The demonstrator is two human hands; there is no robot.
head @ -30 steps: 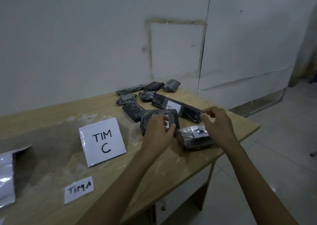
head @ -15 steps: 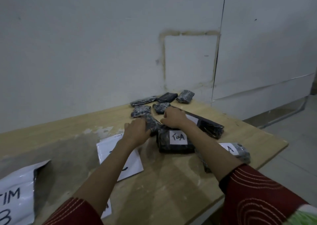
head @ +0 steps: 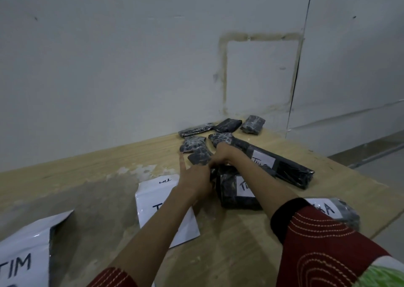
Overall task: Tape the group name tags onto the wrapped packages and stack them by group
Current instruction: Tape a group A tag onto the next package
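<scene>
Packages (head: 228, 190) with tags number three, right on the table (head: 240, 232); untagged ones (head: 227, 125) wait by the wall (head: 131, 68). My right hand (head: 224, 154) grips a small untagged package (head: 200, 156); my left hand (head: 194, 178) meets it, though I cannot tell its hold.

wooden table (head: 91, 177) (grey worn patch) | white wall (head: 109, 68), square stain outline (head: 260, 35) | grey floor (head: 384, 173)

The wrapped packages (head: 227, 191) are black. The name tags (head: 263, 159) are white with black lettering. The bench (head: 105, 162) is pale wood-grain with a grey patch. My sleeves (head: 317, 243) are dark red with pale stitched arcs.
</scene>
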